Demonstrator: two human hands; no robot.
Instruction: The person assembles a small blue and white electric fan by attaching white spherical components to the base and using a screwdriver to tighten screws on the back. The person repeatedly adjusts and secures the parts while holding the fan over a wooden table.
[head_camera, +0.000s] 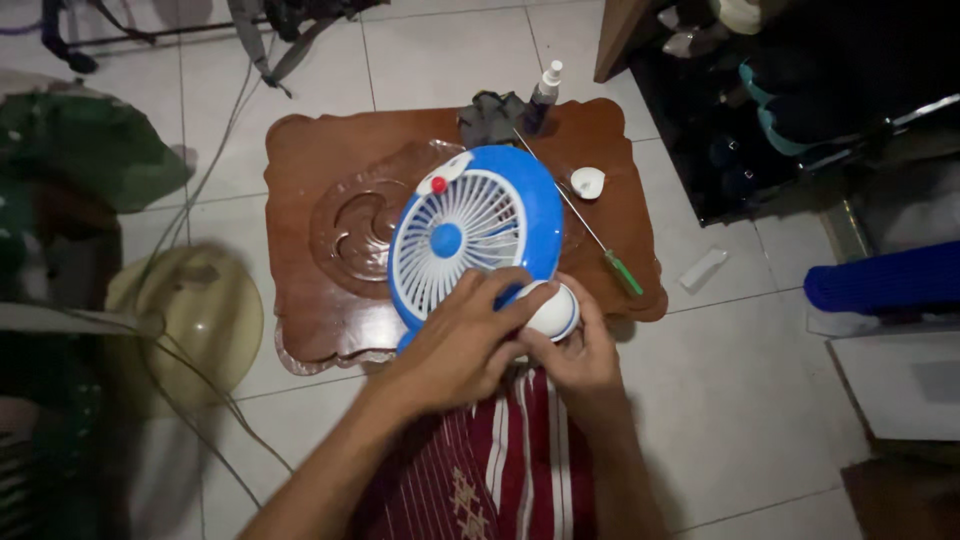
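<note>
A small blue and white fan (470, 235) with a round white grille stands tilted at the near edge of a low carved wooden table (300, 160). My left hand (460, 345) lies over the fan's lower front, fingers curled on its rim. My right hand (580, 360) grips the fan's white rounded base (556, 308) from below. A long screwdriver with a green handle (622, 270) lies on the table to the right of the fan, apart from both hands.
A small white cap-like piece (587, 182), a spray bottle (544, 95) and a dark cloth (490, 118) sit at the table's far side. A yellowish dome (200, 310) with cables lies on the tiled floor at left. A dark rack (780, 110) stands at right.
</note>
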